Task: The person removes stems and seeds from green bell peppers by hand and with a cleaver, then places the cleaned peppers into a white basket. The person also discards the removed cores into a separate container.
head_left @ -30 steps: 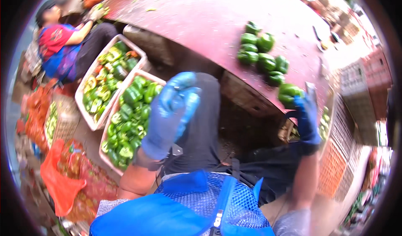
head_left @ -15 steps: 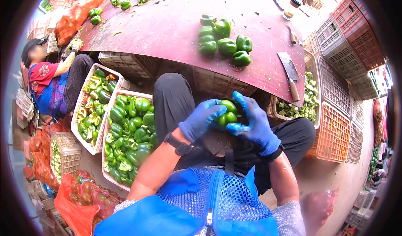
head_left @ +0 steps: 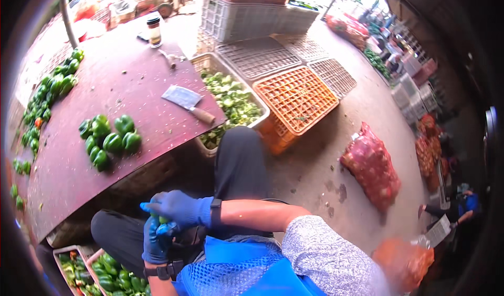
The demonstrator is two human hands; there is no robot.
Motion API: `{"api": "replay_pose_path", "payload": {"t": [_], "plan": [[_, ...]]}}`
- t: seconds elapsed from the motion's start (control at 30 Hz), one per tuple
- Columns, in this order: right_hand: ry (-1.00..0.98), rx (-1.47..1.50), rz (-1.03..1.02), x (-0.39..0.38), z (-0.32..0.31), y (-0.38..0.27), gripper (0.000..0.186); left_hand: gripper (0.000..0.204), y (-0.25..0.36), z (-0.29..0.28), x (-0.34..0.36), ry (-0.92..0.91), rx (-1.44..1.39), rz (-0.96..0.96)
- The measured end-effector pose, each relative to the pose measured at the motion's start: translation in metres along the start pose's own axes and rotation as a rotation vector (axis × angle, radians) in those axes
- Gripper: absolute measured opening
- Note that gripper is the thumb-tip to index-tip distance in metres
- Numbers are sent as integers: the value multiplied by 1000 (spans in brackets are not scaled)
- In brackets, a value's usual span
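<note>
Both hands, in blue gloves, are together low over my lap at the lower middle left. My right hand (head_left: 177,208) lies over my left hand (head_left: 157,238), and both grip a green pepper (head_left: 165,220), mostly hidden by the fingers. Beyond them, on the pink tabletop (head_left: 63,159), a group of green peppers (head_left: 113,141) sits near the edge, and a cleaver (head_left: 181,96) with a wooden handle lies to their right. Crates of peppers (head_left: 110,275) stand at the lower left, beside my leg.
A crate of pale green trimmings (head_left: 236,102) stands beside the table, with an orange crate (head_left: 295,97) and stacked crates (head_left: 241,18) beyond. Red mesh sacks (head_left: 370,167) lie on the floor to the right. A person in blue (head_left: 467,204) is at the lower right edge. A jar (head_left: 154,33) stands on the table.
My hands were apart a second ago, then came together round a pepper. They are now closer together, right over left. The view has swung to the right, showing more floor and sacks.
</note>
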State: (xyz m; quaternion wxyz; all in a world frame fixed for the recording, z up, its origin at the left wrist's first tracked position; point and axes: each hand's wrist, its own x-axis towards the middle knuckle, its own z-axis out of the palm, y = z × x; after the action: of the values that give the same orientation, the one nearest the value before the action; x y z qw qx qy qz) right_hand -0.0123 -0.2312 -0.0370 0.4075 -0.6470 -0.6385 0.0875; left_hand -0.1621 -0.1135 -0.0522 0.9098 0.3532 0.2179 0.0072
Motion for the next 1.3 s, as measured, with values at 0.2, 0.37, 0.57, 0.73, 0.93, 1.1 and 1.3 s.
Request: {"api": "replay_pose_path", "payload": {"t": [0.2,0.37,0.57,0.73,0.93,1.1,1.3], "plan": [[-29,-41,29,-2,-3,-5,68,18,-7,-5,3,-40,-313,-69],[-75,-34,18,-3,2,-6,60,18,-21,-32,4,-116,-61,73],[-98,7,60,-3,2,-4,65,20,-35,-42,10,-30,-193,-5],[-94,106,131,-4,-3,-6,73,33,-52,-72,9,-72,458,178],[-84,26,124,-9,-1,-2,67,45,-34,3,2,-54,-249,-69],[33,65,106,-10,3,-3,55,41,-31,20,4,-127,-299,-57],[52,152,98,-8,0,-4,46,34,-32,33,1,-177,-174,136]]}}
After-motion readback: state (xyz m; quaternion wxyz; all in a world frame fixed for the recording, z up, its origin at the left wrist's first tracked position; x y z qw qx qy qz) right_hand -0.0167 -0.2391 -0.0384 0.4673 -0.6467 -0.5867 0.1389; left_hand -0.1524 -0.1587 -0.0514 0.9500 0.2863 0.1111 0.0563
